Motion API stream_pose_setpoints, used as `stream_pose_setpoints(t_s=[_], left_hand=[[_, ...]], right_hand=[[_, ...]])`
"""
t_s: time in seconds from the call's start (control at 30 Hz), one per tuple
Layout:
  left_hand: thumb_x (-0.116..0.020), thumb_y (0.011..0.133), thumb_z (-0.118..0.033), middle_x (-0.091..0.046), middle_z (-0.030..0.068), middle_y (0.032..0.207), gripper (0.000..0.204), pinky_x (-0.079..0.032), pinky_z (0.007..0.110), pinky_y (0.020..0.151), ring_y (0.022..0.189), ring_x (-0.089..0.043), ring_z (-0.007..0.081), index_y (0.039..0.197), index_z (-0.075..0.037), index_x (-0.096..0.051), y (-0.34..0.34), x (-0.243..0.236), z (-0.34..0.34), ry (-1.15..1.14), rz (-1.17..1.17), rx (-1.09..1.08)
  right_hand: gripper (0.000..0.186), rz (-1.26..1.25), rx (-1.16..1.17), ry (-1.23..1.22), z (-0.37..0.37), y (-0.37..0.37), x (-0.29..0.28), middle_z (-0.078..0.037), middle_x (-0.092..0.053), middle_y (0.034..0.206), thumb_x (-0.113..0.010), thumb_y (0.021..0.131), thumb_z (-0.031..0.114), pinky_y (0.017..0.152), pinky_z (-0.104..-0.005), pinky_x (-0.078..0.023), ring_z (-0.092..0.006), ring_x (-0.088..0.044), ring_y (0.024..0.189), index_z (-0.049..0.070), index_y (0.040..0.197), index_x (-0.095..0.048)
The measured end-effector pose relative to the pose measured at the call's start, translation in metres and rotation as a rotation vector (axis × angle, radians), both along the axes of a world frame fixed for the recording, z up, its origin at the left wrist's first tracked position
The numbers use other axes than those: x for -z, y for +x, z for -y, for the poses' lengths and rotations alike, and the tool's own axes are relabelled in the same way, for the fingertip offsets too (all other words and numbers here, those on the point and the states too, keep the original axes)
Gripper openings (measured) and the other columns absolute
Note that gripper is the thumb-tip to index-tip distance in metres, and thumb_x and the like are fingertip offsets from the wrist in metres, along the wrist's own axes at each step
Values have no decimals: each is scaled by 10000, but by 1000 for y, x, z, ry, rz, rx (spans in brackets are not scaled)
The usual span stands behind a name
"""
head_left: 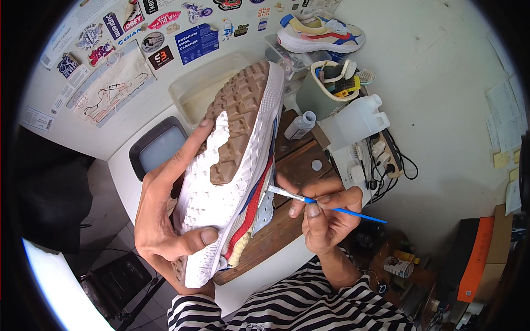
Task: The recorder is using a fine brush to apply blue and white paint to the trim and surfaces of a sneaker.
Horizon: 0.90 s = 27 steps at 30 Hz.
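Observation:
A sneaker (pixel 212 204) with a white and brown treaded sole is tilted up in front of me, its sole turned toward me. My left hand (pixel 165 215) wraps round it, thumb on the white sole and a finger along the brown tread. Red, blue and cream parts of the upper show on its right side. My right hand (pixel 326 212) pinches a thin blue paintbrush (pixel 353 212). The flat bristle tip, whitish, is at the shoe's right edge; whether it touches is hard to tell. The rest of the upper is hidden behind the sole.
Behind the shoe stand an open small bottle (pixel 301 126) and a white cap (pixel 316 165) on a wooden board (pixel 301 171). Farther back are a clear tub (pixel 182 83), a grey tray (pixel 138 157), a white jug (pixel 353 124), a bin of brushes (pixel 314 99) and another sneaker (pixel 323 38).

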<state>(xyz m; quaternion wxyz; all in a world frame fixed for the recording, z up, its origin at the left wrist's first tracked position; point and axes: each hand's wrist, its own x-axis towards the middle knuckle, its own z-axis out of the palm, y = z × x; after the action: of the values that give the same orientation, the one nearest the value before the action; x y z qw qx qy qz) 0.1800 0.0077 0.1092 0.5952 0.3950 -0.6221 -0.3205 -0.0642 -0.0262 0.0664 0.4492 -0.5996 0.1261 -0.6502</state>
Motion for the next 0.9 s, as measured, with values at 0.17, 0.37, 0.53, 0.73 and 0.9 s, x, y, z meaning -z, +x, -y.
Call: stream_pose_setpoints(t_s=[0.17, 0.37, 0.53, 0.73, 0.9], left_hand=[[-807, 534, -432, -580, 366, 1410, 1135, -370, 411, 1158, 1299, -606, 461, 1442, 173, -496, 6, -3, 2, 5, 78, 29], [-805, 549, -443, -593, 362, 1392, 1125, -377, 402, 1145, 1281, -618, 456, 1444, 165, -501, 6, -5, 3, 41, 69, 47], [-806, 539, -444, -593, 361, 1393, 1131, -375, 403, 1146, 1281, -618, 458, 1445, 163, -503, 7, -4, 3, 30, 54, 54], [-800, 537, -433, -582, 367, 1405, 1120, -369, 413, 1155, 1287, -612, 467, 1439, 164, -508, 5, -4, 2, 19, 59, 33], [-795, 537, -427, -581, 370, 1405, 1113, -372, 415, 1154, 1283, -615, 469, 1435, 167, -511, 4, -3, 1, 23, 54, 22]], right_hand=[[177, -90, 45, -28, 0, 0, -3, -224, -587, 983, -566, 1000, -20, 947, -663, -578, -181, -641, 637, 8, 1043, -396], [199, -27, -18, -30, 1, -1, 0, -225, -611, 1045, -602, 986, -57, 1030, -593, -559, -162, -686, 800, -10, 1090, -438], [205, -55, -22, -41, 2, -1, 1, -223, -607, 1050, -610, 988, -52, 1037, -592, -555, -160, -683, 808, -11, 1092, -439], [172, -108, 31, -69, 2, -1, -2, -210, -578, 989, -539, 1003, -37, 948, -650, -585, -161, -642, 674, 18, 1033, -379], [172, -154, 36, -76, 1, -2, -2, -208, -574, 988, -536, 1005, -31, 948, -655, -582, -157, -638, 681, 19, 1041, -375]])
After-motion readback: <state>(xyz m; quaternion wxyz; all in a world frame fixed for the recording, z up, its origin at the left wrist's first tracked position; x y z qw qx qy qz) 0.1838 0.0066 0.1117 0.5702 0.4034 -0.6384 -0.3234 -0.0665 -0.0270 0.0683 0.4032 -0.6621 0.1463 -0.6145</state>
